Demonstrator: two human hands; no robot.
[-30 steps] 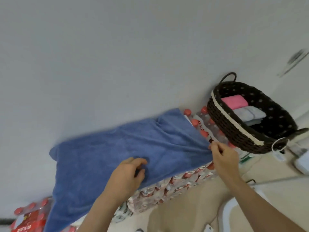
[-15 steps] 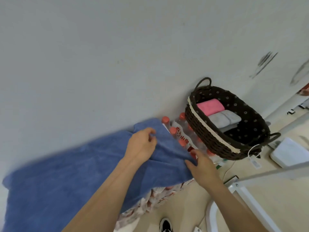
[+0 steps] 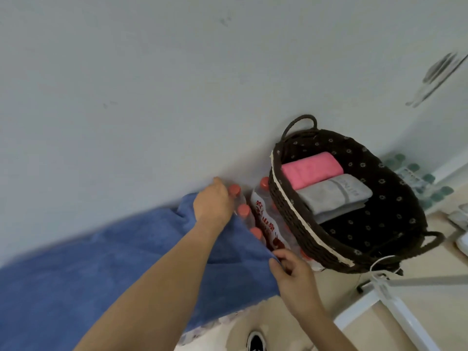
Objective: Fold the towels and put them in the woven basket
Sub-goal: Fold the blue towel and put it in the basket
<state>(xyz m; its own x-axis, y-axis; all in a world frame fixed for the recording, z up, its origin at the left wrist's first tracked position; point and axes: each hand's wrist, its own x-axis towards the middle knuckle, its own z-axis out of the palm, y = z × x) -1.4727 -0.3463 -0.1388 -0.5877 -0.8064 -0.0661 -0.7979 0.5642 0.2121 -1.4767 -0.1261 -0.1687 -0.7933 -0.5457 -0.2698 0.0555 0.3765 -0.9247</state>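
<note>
Fold step in hand, I judge. Large blue terry towel [image 3: 101, 274] spread over packs of red-capped water bottles [image 3: 243, 210], beside dark woven oval basket [image 3: 291, 219]. My right hand [image 3: 291, 269] pinches near corner. My left hand [image 3: 212, 203] on far corner, fingers hidden, grip unclear. Next: carry both corners across, edges matched.

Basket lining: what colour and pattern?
Lining: dark with small pale flowers, head view.

blue towel [image 3: 101, 274]: seemingly spread | woven basket [image 3: 291, 219]: folded pink towel [image 3: 311, 169], grey towel [image 3: 334, 193]

Left arm outstretched, left hand [image 3: 214, 202] fingers bent out of sight; right hand [image 3: 291, 271] nearer, pinching.
</note>
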